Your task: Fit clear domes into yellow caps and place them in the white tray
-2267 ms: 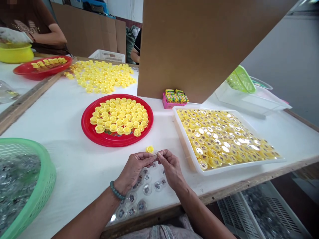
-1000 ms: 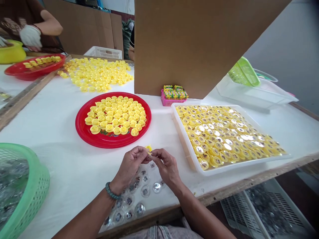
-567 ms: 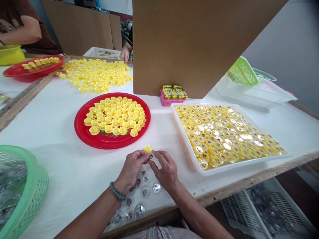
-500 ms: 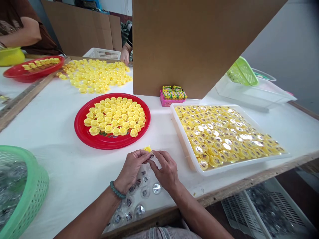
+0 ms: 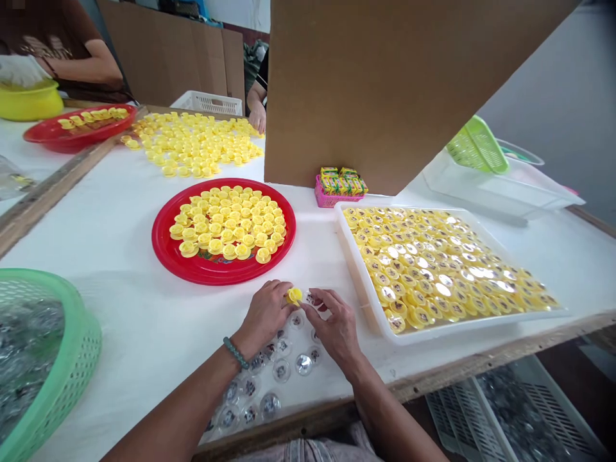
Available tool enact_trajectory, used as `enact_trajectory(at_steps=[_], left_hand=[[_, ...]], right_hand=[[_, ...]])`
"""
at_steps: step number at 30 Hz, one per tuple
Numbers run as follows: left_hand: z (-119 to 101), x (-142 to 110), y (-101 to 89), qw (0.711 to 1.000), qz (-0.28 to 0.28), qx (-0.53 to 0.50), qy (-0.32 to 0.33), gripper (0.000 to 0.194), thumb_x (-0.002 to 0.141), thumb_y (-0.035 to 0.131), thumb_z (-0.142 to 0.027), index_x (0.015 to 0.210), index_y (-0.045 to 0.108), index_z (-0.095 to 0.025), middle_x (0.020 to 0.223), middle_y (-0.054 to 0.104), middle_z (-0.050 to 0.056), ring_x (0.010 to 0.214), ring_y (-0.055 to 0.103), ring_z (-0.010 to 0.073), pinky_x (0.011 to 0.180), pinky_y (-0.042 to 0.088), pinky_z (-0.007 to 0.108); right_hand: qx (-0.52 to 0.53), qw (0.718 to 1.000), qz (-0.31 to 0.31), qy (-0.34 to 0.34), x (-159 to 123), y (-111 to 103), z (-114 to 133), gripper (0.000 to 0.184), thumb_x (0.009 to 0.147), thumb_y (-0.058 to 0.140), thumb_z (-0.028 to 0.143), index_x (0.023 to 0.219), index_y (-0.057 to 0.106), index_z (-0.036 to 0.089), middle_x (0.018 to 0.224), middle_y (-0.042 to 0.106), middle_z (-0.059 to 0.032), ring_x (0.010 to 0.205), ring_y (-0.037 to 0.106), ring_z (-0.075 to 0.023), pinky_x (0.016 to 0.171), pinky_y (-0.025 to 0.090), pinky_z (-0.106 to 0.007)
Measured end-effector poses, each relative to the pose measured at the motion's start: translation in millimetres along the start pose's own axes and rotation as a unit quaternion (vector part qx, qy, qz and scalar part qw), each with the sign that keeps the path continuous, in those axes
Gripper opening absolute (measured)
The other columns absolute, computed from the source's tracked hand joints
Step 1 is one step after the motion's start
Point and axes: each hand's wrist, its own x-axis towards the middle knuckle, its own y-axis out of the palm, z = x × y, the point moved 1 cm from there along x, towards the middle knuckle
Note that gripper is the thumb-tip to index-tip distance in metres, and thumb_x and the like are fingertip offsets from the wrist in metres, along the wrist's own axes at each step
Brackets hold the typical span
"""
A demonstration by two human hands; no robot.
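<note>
My left hand (image 5: 266, 316), a bead bracelet on its wrist, pinches a small yellow round plastic piece (image 5: 294, 296) by its edge. Close beside it, my right hand (image 5: 338, 326) has a clear round cap (image 5: 309, 297) with a small dark print between thumb and fingers. The right fingertips come right up to the yellow piece; whether they touch it I cannot tell. Below both hands, several more clear round caps (image 5: 281, 370) with dark prints lie on the white table. Just beyond my hands stands a red round tray (image 5: 166, 260) bearing many yellow pieces.
At right sits a white tray (image 5: 356, 273) full of capped yellow pieces. A green basket (image 5: 79, 346) of clear parts stands at left. Behind are a pink basket (image 5: 332, 200), a cardboard panel (image 5: 366, 96) and loose yellow pieces (image 5: 192, 144). Co-workers' hands show at the far side.
The yellow piece has come up into clearer view in my left fingers. My right hand has shifted slightly right, and the clear cap shows beside the piece. The whole view has swung a little left.
</note>
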Motion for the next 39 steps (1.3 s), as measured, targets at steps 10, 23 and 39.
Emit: enact_trajectory(at_steps=[10, 23, 39], left_hand=[[12.1, 2.9, -3.4, 0.995, 0.003, -0.098, -0.033, 0.034, 0.074, 0.059, -0.002, 0.103, 0.062, -0.018, 0.099, 0.059, 0.003, 0.076, 0.057, 0.017, 0.071, 0.047, 0.027], [21.5, 6.8, 1.2, 0.987, -0.014, -0.161, -0.023, 0.028, 0.083, 0.054, -0.004, 0.097, 0.069, -0.023, 0.091, 0.066, 0.001, 0.084, 0.06, 0.0178, 0.079, 0.044, 0.028], [24.4, 6.4, 3.1, 0.987, -0.017, -0.16, -0.022, 0.027, 0.081, 0.053, -0.005, 0.092, 0.07, -0.021, 0.09, 0.068, 0.002, 0.083, 0.061, 0.0182, 0.078, 0.045, 0.028]], right_hand=[[-0.084, 0.983, 0.137, -0.092, 22.5, -10.5, -2.9, 0.027, 0.082, 0.06, 0.026, 0.109, 0.061, 0.021, 0.1, 0.064, -0.0064, 0.083, 0.061, -0.0171, 0.069, 0.051, -0.028], [-0.129, 0.947, 0.242, -0.165, 51.3, -0.2, -4.4, 0.025, 0.085, 0.056, 0.018, 0.109, 0.062, 0.016, 0.102, 0.066, -0.008, 0.092, 0.061, -0.0184, 0.081, 0.047, -0.027], [-0.188, 0.942, 0.24, -0.141, 46.3, 7.7, -2.7, 0.021, 0.083, 0.058, 0.015, 0.103, 0.065, 0.016, 0.095, 0.069, -0.008, 0.086, 0.063, -0.0179, 0.075, 0.046, -0.024]])
